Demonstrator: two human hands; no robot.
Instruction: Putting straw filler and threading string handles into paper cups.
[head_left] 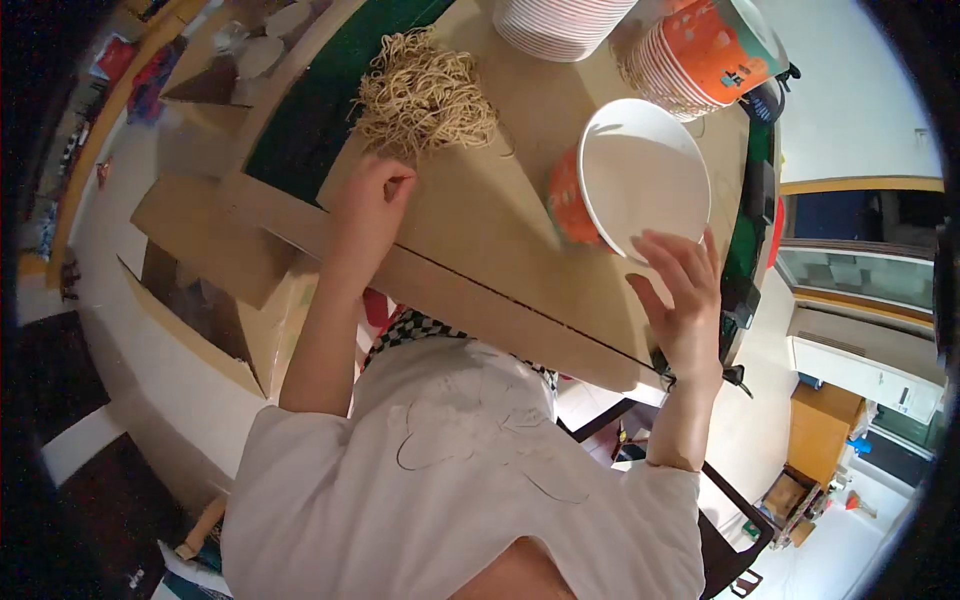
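Note:
A wide paper bucket (pixel 648 170), white inside and orange outside, has its mouth turned up toward me. My right hand (pixel 682 290) is at its near rim, the fingers bent over the edge and the thumb just outside. Left of it on the cardboard lies a tangled heap of thin tan strands (pixel 425 100); I cannot tell whether they are rubber bands. Beside the heap's near edge, my left hand (pixel 375 205) has its fingers curled together. Whatever those fingers hold, if anything, is hidden.
Nested white paper buckets (pixel 562 25) stand at the far edge, beside another stack with an orange outer one (pixel 715 60). Brown cardboard (pixel 480 210) covers the table, with green surface (pixel 300 140) showing at its sides. An open cardboard box (pixel 210 290) sits lower left.

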